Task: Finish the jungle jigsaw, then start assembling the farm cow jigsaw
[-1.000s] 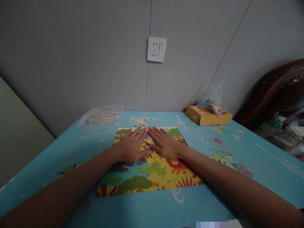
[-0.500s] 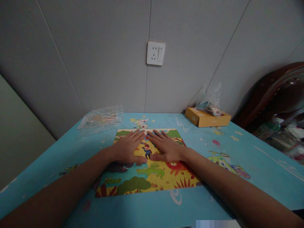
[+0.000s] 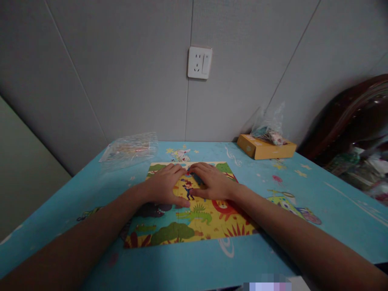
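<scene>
A colourful cartoon-animal jigsaw puzzle (image 3: 194, 220) lies assembled on the blue printed table (image 3: 318, 190). My left hand (image 3: 163, 186) rests palm down on the puzzle's upper left part, with its fingers bent and their tips pressing near the top edge. Beside it, my right hand (image 3: 212, 184) lies on the upper middle, its fingers also curled downward onto the pieces. The two hands almost touch at the fingertips. Neither hand lifts or holds a piece that I can see.
A clear plastic bag (image 3: 130, 148) lies at the table's back left. At the back right, a yellow box (image 3: 265, 148) carries another plastic bag of pieces (image 3: 269, 129). The grey wall with a socket (image 3: 199, 62) stands behind. A dark chair back (image 3: 348, 117) rises at the right.
Both hands lay flat with straight fingers a second ago; now the fingers have curled so the tips press on the puzzle near its top edge. The hands have drawn slightly together.
</scene>
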### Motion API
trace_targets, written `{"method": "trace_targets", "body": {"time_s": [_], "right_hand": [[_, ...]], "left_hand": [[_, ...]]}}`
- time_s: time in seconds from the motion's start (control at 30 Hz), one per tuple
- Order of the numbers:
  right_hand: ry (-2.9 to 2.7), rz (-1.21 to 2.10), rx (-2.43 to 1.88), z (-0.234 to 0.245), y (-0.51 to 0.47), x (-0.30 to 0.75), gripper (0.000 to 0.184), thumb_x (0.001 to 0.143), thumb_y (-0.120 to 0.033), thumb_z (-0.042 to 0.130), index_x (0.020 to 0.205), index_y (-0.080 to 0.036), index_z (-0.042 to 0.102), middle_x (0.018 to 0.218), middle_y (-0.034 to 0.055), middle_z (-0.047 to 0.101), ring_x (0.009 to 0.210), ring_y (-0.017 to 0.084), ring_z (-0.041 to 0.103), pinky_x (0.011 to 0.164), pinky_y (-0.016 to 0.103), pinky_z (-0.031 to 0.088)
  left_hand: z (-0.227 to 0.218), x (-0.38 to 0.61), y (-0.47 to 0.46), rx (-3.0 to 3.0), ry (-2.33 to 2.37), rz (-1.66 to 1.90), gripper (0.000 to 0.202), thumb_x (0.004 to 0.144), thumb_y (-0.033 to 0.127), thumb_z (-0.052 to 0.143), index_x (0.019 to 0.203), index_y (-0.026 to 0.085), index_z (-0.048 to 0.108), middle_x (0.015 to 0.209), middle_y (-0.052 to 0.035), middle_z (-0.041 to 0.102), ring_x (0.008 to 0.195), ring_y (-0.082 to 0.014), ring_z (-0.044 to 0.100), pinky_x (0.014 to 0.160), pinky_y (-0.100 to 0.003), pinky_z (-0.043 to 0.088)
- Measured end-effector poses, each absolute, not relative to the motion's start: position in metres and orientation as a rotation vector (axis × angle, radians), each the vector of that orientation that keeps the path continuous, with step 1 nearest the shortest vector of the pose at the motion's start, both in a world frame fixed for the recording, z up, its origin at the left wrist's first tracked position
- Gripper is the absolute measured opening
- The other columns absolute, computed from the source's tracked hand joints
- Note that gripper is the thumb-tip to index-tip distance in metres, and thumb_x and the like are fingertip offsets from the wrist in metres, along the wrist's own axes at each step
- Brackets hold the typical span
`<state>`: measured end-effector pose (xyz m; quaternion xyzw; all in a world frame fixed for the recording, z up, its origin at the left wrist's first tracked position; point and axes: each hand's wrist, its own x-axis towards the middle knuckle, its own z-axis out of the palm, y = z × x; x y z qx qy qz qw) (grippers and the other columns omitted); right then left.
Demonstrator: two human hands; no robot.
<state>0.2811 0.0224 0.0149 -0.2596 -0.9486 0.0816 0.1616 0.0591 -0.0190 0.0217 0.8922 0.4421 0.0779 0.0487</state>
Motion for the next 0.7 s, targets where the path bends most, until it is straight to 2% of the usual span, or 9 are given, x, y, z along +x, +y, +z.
{"method": "trace_targets", "body": {"time_s": [0.07,0.13,0.3,0.43,0.5,0.6,0.7], "right_hand": [[-2.659,0.233,-0.788,0.013,0.024,0.282,0.05,0.083,-0.047,0.064,0.119,-0.013,0.053,0.12,0.0155,0.059,0.111,0.03,0.054,0.098,0.049,0.043],[-2.609,0.229,-0.826,0.011,0.025,0.283,0.054,0.084,-0.05,0.063,0.119,-0.011,0.051,0.116,0.0168,0.059,0.106,0.03,0.055,0.094,0.048,0.045],[-2.642,0.167,-0.747,0.006,0.029,0.285,0.043,0.091,-0.052,0.054,0.114,-0.016,0.055,0.115,0.0144,0.057,0.108,0.028,0.052,0.096,0.047,0.043],[-2.582,0.181,-0.803,0.005,0.029,0.286,0.05,0.088,-0.053,0.057,0.117,-0.012,0.053,0.113,0.0162,0.056,0.106,0.029,0.052,0.095,0.048,0.044],[-2.59,0.201,-0.79,0.005,0.029,0.286,0.047,0.09,-0.052,0.056,0.118,-0.014,0.055,0.114,0.015,0.055,0.106,0.028,0.052,0.096,0.046,0.044],[-2.606,0.204,-0.767,0.006,0.029,0.286,0.039,0.092,-0.047,0.053,0.118,-0.018,0.057,0.115,0.0131,0.053,0.108,0.027,0.052,0.097,0.045,0.043],[-2.578,0.2,-0.79,0.003,0.03,0.286,0.042,0.091,-0.047,0.053,0.121,-0.017,0.053,0.115,0.0142,0.053,0.108,0.029,0.052,0.097,0.048,0.043]], "left_hand": [[0.02,0.057,-0.018,2.734,1.336,0.287,0.084,0.07,0.073,0.065,0.129,0.014,0.051,0.124,-0.0149,0.056,0.118,-0.0326,0.05,0.106,-0.045,0.037],[0.019,0.056,-0.017,2.734,1.316,0.321,0.082,0.07,0.071,0.066,0.128,0.015,0.052,0.122,-0.0139,0.056,0.115,-0.0318,0.05,0.104,-0.045,0.038],[0.017,0.055,-0.017,2.718,1.266,0.356,0.078,0.073,0.069,0.066,0.132,0.019,0.051,0.124,-0.0123,0.055,0.115,-0.0317,0.049,0.104,-0.047,0.037],[0.014,0.055,-0.017,2.718,1.301,0.31,0.084,0.073,0.071,0.063,0.136,0.017,0.049,0.128,-0.0143,0.053,0.119,-0.0325,0.048,0.106,-0.047,0.036],[0.012,0.056,-0.018,2.712,1.354,0.287,0.086,0.076,0.072,0.058,0.138,0.014,0.046,0.137,-0.0161,0.049,0.127,-0.0331,0.044,0.11,-0.046,0.032],[0.007,0.058,-0.02,2.711,1.42,0.223,0.088,0.083,0.074,0.045,0.144,0.011,0.039,0.152,-0.0188,0.036,0.14,-0.034,0.031,0.116,-0.047,0.022],[0.004,0.059,-0.021,2.708,1.443,0.143,0.092,0.085,0.078,0.034,0.15,0.012,0.031,0.159,-0.0177,0.025,0.146,-0.0336,0.021,0.119,-0.05,0.012]]}}
